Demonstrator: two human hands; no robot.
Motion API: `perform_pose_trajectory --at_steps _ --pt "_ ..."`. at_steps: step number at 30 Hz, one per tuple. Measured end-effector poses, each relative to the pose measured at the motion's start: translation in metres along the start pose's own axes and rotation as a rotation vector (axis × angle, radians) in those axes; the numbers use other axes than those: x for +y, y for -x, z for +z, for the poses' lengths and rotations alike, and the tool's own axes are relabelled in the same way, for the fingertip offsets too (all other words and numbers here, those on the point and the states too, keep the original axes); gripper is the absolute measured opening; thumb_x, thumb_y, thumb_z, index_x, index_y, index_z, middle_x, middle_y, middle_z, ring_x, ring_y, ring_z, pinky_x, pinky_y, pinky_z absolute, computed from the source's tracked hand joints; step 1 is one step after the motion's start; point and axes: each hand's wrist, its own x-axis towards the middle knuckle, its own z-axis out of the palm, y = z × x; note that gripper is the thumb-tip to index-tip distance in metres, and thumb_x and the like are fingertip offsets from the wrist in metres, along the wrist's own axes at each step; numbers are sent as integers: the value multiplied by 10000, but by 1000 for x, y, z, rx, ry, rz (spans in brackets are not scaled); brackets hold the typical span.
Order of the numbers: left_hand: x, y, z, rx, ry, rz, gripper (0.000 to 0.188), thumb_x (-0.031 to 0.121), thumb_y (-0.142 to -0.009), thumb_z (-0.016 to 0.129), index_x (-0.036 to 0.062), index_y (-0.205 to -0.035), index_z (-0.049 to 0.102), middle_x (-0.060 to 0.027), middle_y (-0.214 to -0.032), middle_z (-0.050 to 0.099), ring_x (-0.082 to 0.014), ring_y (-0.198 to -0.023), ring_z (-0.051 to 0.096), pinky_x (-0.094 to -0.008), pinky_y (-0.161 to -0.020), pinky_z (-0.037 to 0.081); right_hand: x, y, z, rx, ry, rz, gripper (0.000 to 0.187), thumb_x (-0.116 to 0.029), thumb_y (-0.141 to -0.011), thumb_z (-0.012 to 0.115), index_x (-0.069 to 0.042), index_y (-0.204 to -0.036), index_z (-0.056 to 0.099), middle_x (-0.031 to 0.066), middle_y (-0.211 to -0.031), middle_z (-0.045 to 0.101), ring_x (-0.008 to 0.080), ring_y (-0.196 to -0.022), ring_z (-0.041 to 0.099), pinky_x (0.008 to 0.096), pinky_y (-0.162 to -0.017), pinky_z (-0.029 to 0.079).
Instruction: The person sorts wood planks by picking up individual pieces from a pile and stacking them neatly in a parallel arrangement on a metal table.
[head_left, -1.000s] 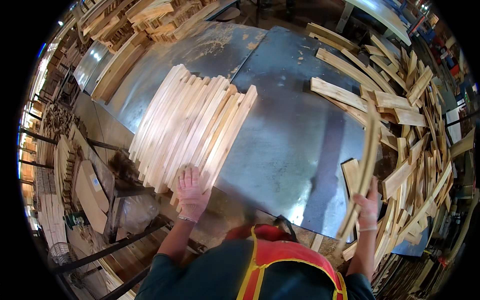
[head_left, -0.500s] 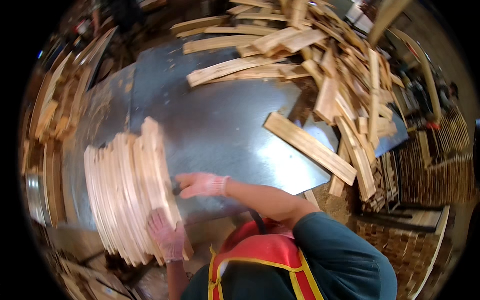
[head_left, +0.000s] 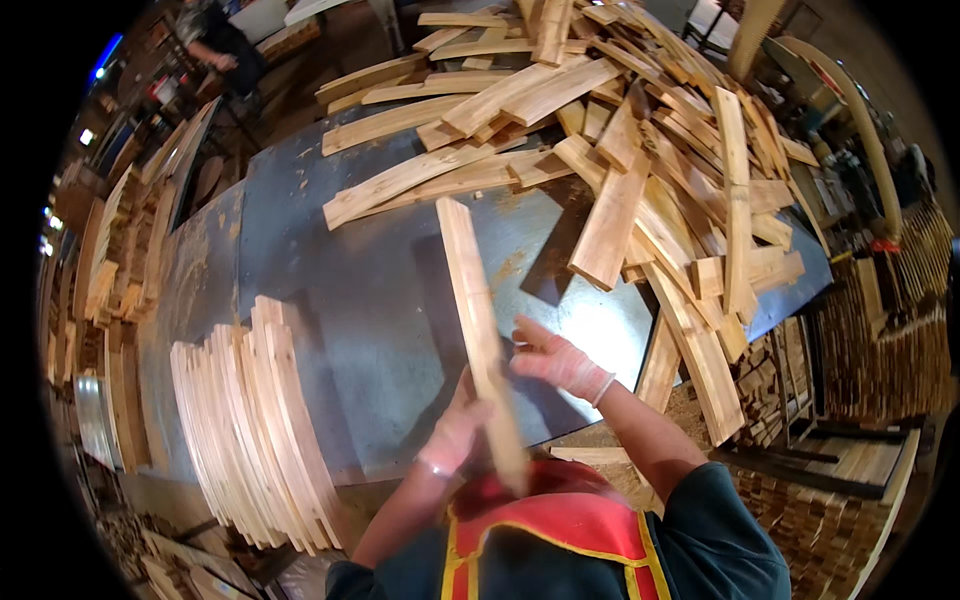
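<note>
My left hand (head_left: 452, 438) is closed around the lower part of a long pale wooden slat (head_left: 468, 290), which stands nearly upright over the grey metal table (head_left: 360, 300). The slat's lower end is blurred in front of my chest. My right hand (head_left: 553, 360), in a light glove, is just right of the slat with its fingers spread toward it; I cannot tell if it touches. A tight row of similar slats (head_left: 250, 420) stands on edge at the table's left front. A loose pile of slats (head_left: 620, 130) covers the far and right side of the table.
Stacked wood (head_left: 880, 340) fills racks to the right, and more stacks (head_left: 110, 290) line the left side. Another person (head_left: 215, 40) stands at the far left end. Some slats (head_left: 700, 360) hang over the table's right front edge.
My left hand left the row of slats on edge and now holds one slat raised upright. My right hand lifted off the table toward it. The view swung right toward the loose pile.
</note>
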Motion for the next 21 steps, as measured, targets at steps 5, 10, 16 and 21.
perform_pose_trajectory --at_steps 5,10,16,21 --pt "45 -7 -1 80 31 -48 897 202 -881 748 35 -1633 287 -164 -1360 566 -283 -1121 659 -389 -974 573 12 -2 -100 429 -672 -134 716 -488 -918 747 -46 -1437 527 163 -1287 698 337 -1153 693 448 -987 563" --pt "82 33 -44 611 -944 21 1132 363 -803 846 59 -1677 193 -234 -1490 525 -324 -1281 610 -388 -1088 503 60 -49 -185 580 -923 -61 529 -405 -953 763 -71 -1336 618 85 -1181 737 294 -1033 732 389 -777 637" --pt "67 151 -156 1292 -1987 -236 970 416 -865 761 98 -1639 270 -170 -1462 494 -333 -1330 529 -474 -1078 463 56 12 36 347 -841 80 724 -310 -897 830 -64 -1489 493 93 -1328 624 244 -1207 632 418 -1062 545" --pt "38 239 -172 1274 -1932 -5 867 416 -813 802 129 -1540 426 -125 -1490 466 -341 -1390 443 -512 -1114 394 96 40 197 186 -583 254 567 -132 -933 762 -28 -1435 520 91 -1278 658 213 -1144 650 386 -974 556"
